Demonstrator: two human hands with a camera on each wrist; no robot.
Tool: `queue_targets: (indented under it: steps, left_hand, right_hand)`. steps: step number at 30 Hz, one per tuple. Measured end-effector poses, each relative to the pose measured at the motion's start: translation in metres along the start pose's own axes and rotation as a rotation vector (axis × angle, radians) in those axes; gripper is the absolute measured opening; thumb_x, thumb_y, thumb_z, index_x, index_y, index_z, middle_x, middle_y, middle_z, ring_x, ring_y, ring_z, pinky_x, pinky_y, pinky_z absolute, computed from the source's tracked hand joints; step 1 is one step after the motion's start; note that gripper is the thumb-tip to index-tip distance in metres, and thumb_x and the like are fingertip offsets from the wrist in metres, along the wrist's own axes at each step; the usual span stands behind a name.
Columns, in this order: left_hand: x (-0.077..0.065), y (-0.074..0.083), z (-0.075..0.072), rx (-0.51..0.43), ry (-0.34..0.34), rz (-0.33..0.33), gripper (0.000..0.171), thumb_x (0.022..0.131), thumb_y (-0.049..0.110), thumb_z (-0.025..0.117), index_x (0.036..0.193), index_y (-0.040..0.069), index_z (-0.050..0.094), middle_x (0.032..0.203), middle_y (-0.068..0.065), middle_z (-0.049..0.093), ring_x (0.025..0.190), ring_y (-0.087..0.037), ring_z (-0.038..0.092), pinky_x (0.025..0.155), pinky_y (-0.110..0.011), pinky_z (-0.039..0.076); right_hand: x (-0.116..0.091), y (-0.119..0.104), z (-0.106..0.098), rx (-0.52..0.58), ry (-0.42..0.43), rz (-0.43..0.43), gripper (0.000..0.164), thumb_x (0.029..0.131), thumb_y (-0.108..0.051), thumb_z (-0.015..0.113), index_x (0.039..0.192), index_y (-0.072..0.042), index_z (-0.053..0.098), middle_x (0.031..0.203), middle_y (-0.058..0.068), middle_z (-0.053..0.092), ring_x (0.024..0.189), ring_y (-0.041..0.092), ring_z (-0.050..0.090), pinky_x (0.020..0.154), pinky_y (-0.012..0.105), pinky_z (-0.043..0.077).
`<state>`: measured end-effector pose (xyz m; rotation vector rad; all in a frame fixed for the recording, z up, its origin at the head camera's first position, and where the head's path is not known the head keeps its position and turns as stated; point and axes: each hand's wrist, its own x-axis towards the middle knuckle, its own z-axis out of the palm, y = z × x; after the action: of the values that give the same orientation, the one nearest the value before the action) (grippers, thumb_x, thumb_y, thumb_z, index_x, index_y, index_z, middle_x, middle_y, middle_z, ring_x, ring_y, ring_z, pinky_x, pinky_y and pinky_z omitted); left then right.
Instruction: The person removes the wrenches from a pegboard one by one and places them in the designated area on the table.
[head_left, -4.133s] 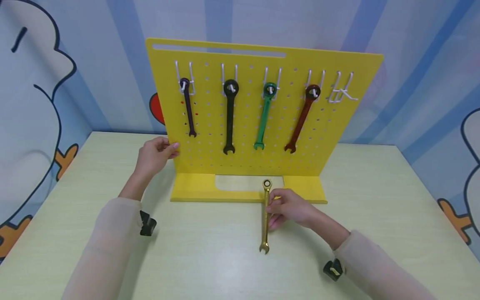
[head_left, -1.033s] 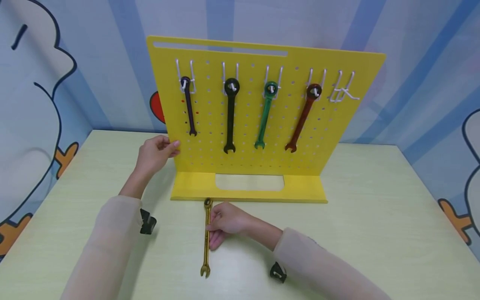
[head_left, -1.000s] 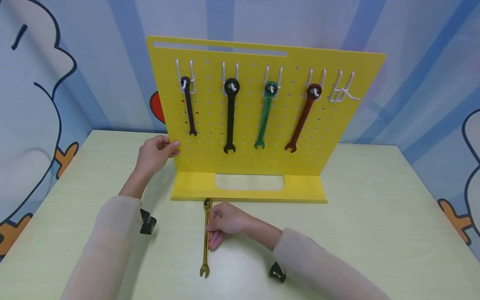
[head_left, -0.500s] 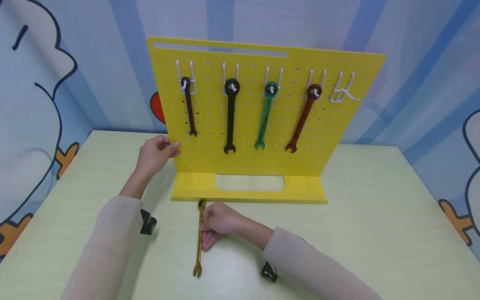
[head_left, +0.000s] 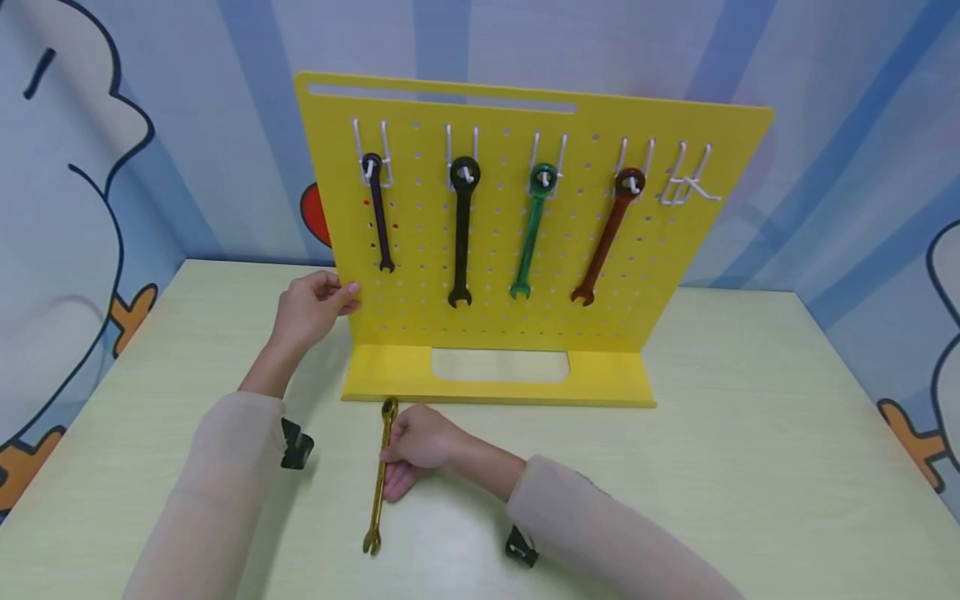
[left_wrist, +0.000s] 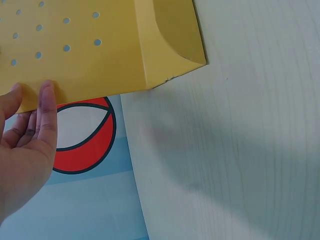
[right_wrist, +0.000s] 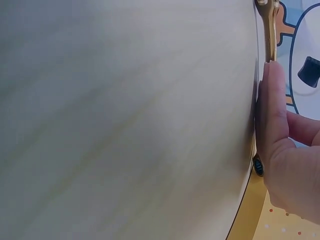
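In the head view my right hand pinches a gold combination wrench around the middle of its shaft. Its ring end points at the board and its forked end toward me. The right wrist view shows the same wrench along my fingers, low by the table. My left hand grips the left edge of a yellow pegboard stand, thumb in front; the left wrist view shows that hand on the edge too. On the board hang a dark purple wrench, a black wrench, a green wrench and a reddish-brown wrench.
A bare white hook sits at the board's far right. The stand's base has a cutout and rests on the pale table. Behind rises a blue striped backdrop with cartoon figures.
My right hand has carried the gold wrench leftward along the front of the stand, and its forked end has swung a little left. My left hand keeps its place on the board's edge.
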<state>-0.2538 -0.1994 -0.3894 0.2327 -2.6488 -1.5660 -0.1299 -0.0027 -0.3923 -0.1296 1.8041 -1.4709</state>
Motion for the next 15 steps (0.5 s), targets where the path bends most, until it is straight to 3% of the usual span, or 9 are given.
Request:
queue_targets:
  steps: [1, 4, 8, 15]
  left_hand:
    - [0.001, 0.000, -0.002, -0.019, -0.021, 0.005, 0.047, 0.082, 0.051, 0.058, 0.106, 0.011, 0.060, 0.097, -0.006, 0.065, 0.085, -0.013, 0.065, 0.076, -0.021, 0.050]
    - [0.019, -0.021, 0.002, 0.006, -0.009, 0.044, 0.049, 0.080, 0.055, 0.056, 0.106, 0.013, 0.061, 0.094, -0.003, 0.065, 0.082, -0.011, 0.065, 0.074, -0.022, 0.050]
    - [0.041, -0.051, 0.011, 0.072, 0.052, 0.092, 0.053, 0.074, 0.065, 0.054, 0.102, 0.020, 0.060, 0.089, 0.003, 0.065, 0.076, -0.007, 0.065, 0.070, -0.024, 0.052]
    - [0.045, -0.056, 0.013, 0.051, 0.064, 0.116, 0.054, 0.072, 0.066, 0.055, 0.101, 0.021, 0.060, 0.086, 0.006, 0.064, 0.074, -0.006, 0.064, 0.068, -0.026, 0.053]
  right_hand:
    - [0.001, 0.000, 0.001, 0.004, 0.002, 0.002, 0.017, 0.084, 0.010, 0.056, 0.070, 0.005, 0.049, 0.064, 0.023, 0.061, 0.056, 0.034, 0.064, 0.052, 0.036, 0.054]
    - [0.002, -0.001, 0.003, 0.019, 0.008, 0.006, 0.016, 0.084, 0.010, 0.056, 0.070, 0.005, 0.049, 0.064, 0.024, 0.062, 0.056, 0.035, 0.064, 0.052, 0.037, 0.054]
    - [0.004, -0.001, 0.005, 0.026, 0.006, 0.009, 0.016, 0.083, 0.011, 0.056, 0.070, 0.006, 0.050, 0.064, 0.024, 0.061, 0.056, 0.035, 0.064, 0.052, 0.037, 0.054]
    - [0.007, -0.003, 0.007, 0.020, 0.008, 0.024, 0.017, 0.083, 0.011, 0.057, 0.070, 0.005, 0.049, 0.064, 0.024, 0.062, 0.055, 0.035, 0.064, 0.052, 0.037, 0.053]
